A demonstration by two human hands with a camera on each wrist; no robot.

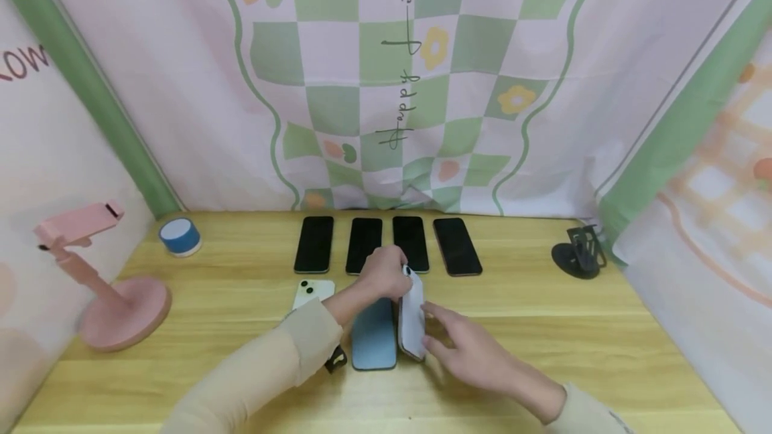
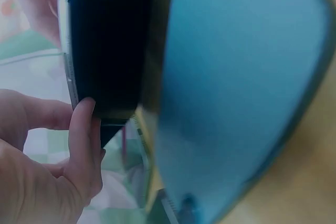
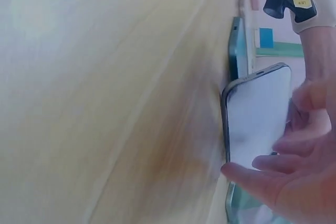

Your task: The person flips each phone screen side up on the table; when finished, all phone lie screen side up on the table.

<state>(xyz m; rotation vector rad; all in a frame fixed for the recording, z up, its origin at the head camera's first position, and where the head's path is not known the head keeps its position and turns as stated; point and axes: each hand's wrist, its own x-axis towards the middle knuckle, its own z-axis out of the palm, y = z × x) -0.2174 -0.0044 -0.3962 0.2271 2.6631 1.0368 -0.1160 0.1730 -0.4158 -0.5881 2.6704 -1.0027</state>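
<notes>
A white phone [image 1: 413, 317] stands tilted on its long edge, its dark screen side facing left. My left hand [image 1: 384, 273] pinches its far end between thumb and fingers. My right hand [image 1: 473, 351], fingers extended, is at the right side of this phone, with fingertips at its back; the right wrist view shows the pale back [image 3: 260, 114] beside those fingers. Just left of it a blue phone [image 1: 374, 337] lies back up. Farther left is a pale yellow phone [image 1: 313, 291], back up, partly hidden by my left sleeve.
Behind, a row of several phones lies screen up, the leftmost a black phone [image 1: 314, 244] and the rightmost a dark phone [image 1: 458, 246]. A pink stand [image 1: 123, 310] and a blue-and-white round container [image 1: 179, 236] stand left; a black stand [image 1: 579, 256] is at right. A curtain [image 1: 328, 52] hangs behind.
</notes>
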